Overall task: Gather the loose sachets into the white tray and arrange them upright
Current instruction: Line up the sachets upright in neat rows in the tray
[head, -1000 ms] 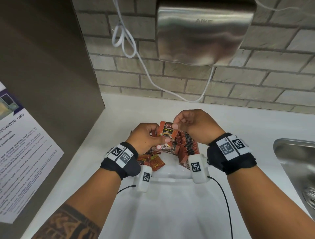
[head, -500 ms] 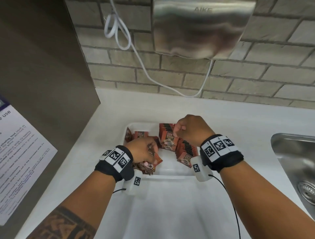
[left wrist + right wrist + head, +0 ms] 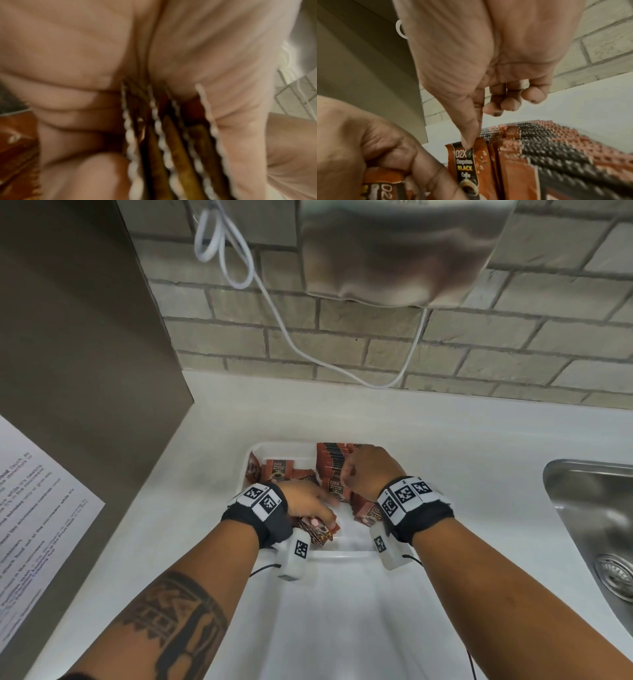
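Both hands are down inside the shallow white plastic tray (image 3: 251,455), which sits on the pale worktop (image 3: 445,446) close to the brick back wall.

The left hand (image 3: 308,503) is over the tray's near-left part, fingers curled round a small bunch of reddish-brown coffee sachets (image 3: 317,530) — the left wrist view shows several serrated white sachet edges (image 3: 161,135) wedged between the thumb and the folded fingers.

The right hand (image 3: 368,470) sits over the upright row of red-and-black sachets (image 3: 330,458) along the tray's right half. In the right wrist view its forefinger and thumb (image 3: 471,129) point down onto the top edge of the front sachet (image 3: 467,166) — the one printed "BLACK Coffee" — while the other three fingertips (image 3: 510,104) are tucked back, touching nothing. Whether that is a true pinch or just a press on the edge, I cannot tell.

A few more sachets lie flat or leaning at the tray's far-left corner (image 3: 275,470), and a couple stand at the near-right end (image 3: 368,513), beside the right wrist.

Room to move: a brown cabinet side (image 3: 85,337) closes in the left, the steel sink (image 3: 596,525) cuts the worktop on the right, and a steel hand dryer (image 3: 400,251) with its white cord (image 3: 274,313) hangs on the wall above. Bare worktop shows between the tray's near rim and the person.
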Demonstrator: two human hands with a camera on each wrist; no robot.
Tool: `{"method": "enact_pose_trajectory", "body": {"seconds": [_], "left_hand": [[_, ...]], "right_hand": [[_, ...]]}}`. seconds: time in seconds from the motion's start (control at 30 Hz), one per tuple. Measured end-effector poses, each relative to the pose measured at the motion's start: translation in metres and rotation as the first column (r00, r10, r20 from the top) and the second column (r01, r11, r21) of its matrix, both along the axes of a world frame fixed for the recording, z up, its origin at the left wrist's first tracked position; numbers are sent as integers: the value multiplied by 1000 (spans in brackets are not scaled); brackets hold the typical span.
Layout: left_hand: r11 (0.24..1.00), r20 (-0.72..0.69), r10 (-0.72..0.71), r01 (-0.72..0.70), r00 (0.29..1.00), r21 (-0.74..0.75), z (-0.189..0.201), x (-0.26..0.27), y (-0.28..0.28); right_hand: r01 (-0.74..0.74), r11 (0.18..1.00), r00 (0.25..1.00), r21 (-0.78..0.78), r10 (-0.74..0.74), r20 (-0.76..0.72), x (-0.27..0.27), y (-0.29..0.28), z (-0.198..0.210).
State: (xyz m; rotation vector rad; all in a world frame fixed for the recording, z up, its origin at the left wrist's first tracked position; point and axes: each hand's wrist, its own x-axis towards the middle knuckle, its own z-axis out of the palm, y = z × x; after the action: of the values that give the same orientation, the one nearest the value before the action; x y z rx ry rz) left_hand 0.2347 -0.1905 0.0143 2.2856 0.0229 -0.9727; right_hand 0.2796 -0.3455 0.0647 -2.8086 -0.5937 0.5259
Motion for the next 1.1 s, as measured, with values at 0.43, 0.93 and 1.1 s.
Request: {"method": "enact_pose_trajectory", "body": {"seconds": [0.43, 0.93, 1.1], "left_hand": [[998, -12, -59, 60, 998, 30, -7, 11, -5], [984, 2, 54, -53, 999, -172, -8, 5, 11], [957, 65, 125, -103, 990, -271, 0, -3, 26]], "right_hand": [[68, 992, 998, 102, -67, -11, 5, -7, -11], [106, 961, 994, 257, -106, -15, 3, -12, 3], [119, 949, 993, 292, -117, -27, -13, -17, 11]]}}
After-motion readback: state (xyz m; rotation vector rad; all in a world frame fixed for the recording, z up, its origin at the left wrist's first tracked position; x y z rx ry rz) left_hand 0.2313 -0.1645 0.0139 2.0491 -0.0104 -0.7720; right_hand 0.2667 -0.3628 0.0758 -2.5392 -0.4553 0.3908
